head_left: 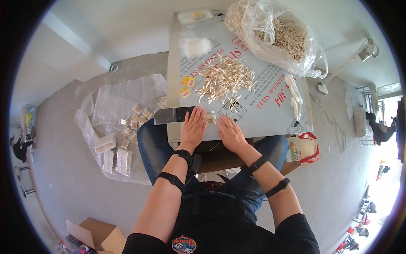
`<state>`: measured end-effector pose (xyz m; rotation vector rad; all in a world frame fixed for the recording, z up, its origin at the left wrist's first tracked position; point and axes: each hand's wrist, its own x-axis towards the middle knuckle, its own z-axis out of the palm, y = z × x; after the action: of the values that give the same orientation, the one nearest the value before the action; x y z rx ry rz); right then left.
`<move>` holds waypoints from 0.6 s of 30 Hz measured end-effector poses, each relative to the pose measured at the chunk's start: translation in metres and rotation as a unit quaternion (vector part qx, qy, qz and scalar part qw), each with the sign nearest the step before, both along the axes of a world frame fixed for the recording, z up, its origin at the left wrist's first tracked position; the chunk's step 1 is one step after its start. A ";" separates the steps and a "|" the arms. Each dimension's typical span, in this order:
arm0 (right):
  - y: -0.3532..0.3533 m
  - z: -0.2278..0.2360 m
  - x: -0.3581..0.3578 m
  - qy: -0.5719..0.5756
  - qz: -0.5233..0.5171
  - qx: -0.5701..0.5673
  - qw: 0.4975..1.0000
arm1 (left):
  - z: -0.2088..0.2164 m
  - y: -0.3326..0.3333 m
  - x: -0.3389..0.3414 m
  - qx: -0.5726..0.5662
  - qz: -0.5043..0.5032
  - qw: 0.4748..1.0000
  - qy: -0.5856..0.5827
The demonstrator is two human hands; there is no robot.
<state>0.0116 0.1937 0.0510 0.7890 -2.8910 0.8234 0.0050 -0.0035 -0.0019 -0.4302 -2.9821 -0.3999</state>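
My left hand [194,126] lies flat, fingers stretched out, over the right end of a dark, round-ended strip [169,116] at the table's near edge. A small row of cotton swabs [209,117] sticks out to the right from beside its fingers. My right hand [230,132] rests on the same edge, fingers extended, with its fingertips by the right ends of that row. Beyond both hands spreads a loose heap of cotton swabs [226,78]. Two small yellow labels or packets [187,86] lie left of the heap.
A clear bag [292,40] full of swab-like sticks stands at the table's far right. Crumpled white plastic [294,97] lies on the right. On the floor at left, bubble wrap [127,95] bears small packs of swabs [133,120]. An open carton [95,235] stands lower left.
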 end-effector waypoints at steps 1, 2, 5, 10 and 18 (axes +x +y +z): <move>-0.005 -0.004 -0.003 0.001 0.000 -0.002 1.000 | 0.000 0.001 0.000 0.005 0.001 1.000 -0.001; -0.010 -0.010 -0.005 0.023 0.006 0.023 0.999 | -0.001 0.001 0.000 0.010 0.001 1.000 -0.003; -0.018 -0.026 -0.007 0.045 0.007 0.058 0.997 | 0.000 0.001 0.000 0.013 0.000 1.000 0.007; -0.028 -0.033 -0.009 0.042 -0.019 0.067 0.997 | 0.002 -0.001 0.000 0.016 0.000 1.000 0.007; -0.034 -0.037 -0.017 0.049 -0.063 0.049 0.996 | 0.002 0.000 0.000 0.018 0.001 1.000 -0.004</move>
<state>-0.0055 0.1595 0.0138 0.6268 -2.8763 0.6167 0.0052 -0.0034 0.0002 -0.4232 -2.9771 -0.4542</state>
